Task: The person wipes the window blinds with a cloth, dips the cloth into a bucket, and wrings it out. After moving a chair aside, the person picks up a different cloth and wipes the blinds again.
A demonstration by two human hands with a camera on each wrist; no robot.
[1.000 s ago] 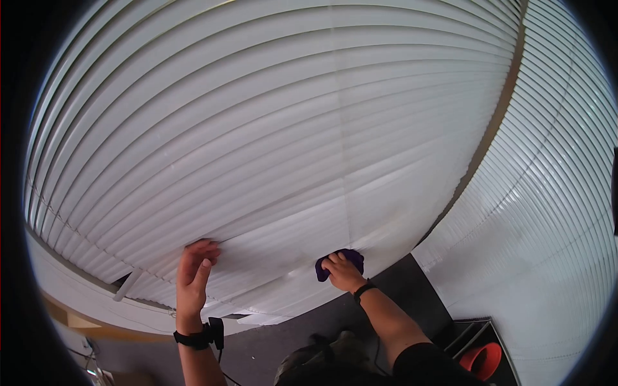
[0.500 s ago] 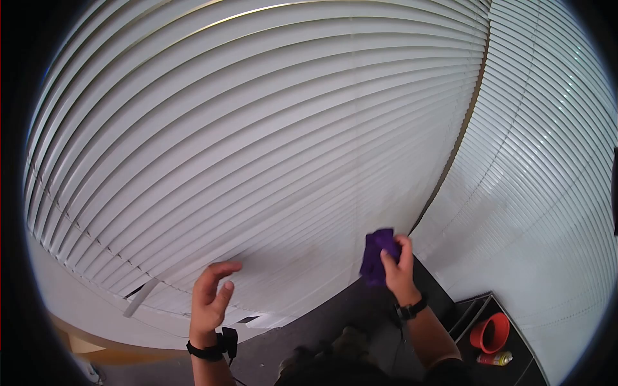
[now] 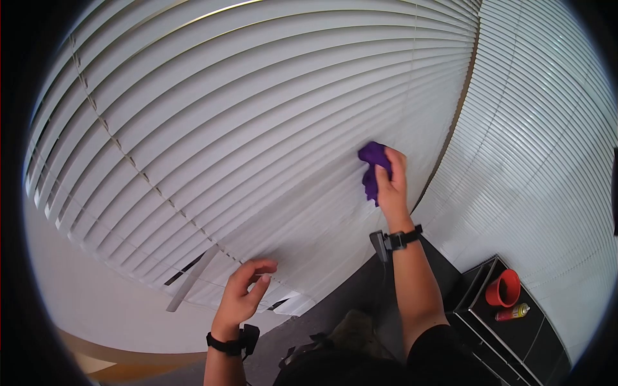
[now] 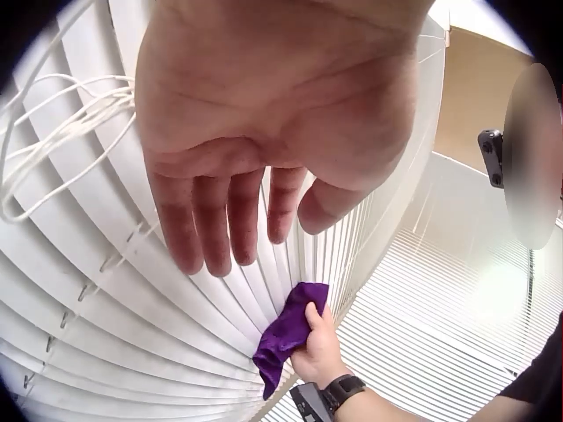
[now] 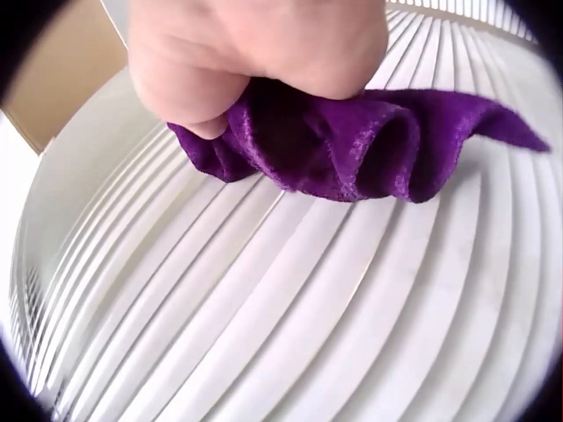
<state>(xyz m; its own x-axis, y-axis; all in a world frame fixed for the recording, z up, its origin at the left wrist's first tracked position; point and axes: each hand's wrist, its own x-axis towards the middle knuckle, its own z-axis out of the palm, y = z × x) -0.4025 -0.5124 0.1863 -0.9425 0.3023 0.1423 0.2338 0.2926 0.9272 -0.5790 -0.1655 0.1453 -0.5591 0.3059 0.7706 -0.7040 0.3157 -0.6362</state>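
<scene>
My right hand [image 3: 391, 180] grips a crumpled purple cloth [image 3: 371, 168] and presses it against the white slatted blind [image 3: 257, 128], near its right edge. The right wrist view shows the purple cloth [image 5: 352, 145] bunched under my right hand [image 5: 255, 53], lying on the slats [image 5: 290, 334]. My left hand [image 3: 248, 293] hovers lower down, fingers relaxed and slightly spread, just off the blind's bottom slats and holding nothing. From the left wrist view the left hand [image 4: 264, 158] is an empty palm in front of the slats, with the cloth [image 4: 286, 338] farther along.
A second blind [image 3: 547, 161] meets this one at a corner post [image 3: 450, 148]. White pull cords [image 4: 62, 132] hang by the slats. A dark cabinet [image 3: 515, 334] at lower right bears an orange cup [image 3: 504, 288] and a spray can [image 3: 513, 313]. A tilt wand [image 3: 193, 278] hangs at lower left.
My right hand has carried the purple cloth up the blind from its bottom edge to mid-height on the right. My left hand has come off the slats and hangs free.
</scene>
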